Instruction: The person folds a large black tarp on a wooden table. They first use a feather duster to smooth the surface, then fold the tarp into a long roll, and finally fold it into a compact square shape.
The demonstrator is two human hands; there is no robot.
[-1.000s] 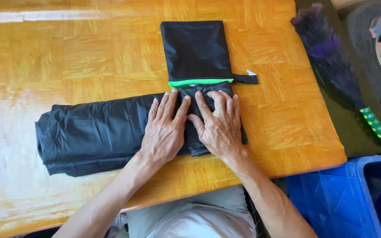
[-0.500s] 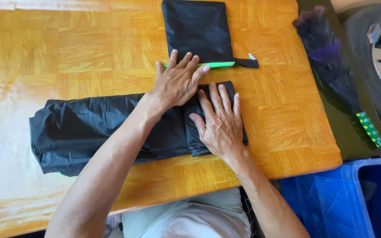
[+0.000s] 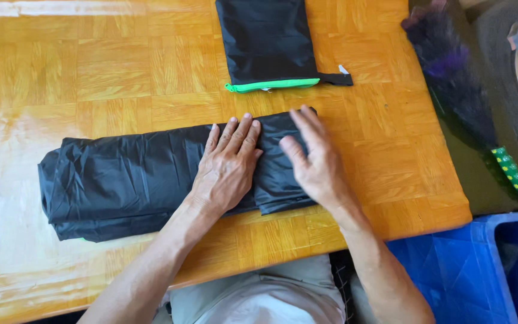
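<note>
2 hands lie open on the folded black fabric, gripping nothing; your left hand presses flat, your right hand rests at its right end; the fabric lies along the near table edge; likely light, limp, slippery; pinch its right edge.

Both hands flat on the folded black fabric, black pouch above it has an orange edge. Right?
Nearly. The pouch has a bright green edge, not orange; the head view shows it. The rest holds: the left hand and right hand both rest on the folded black fabric on the wooden table, with the pouch lying above it.
</note>
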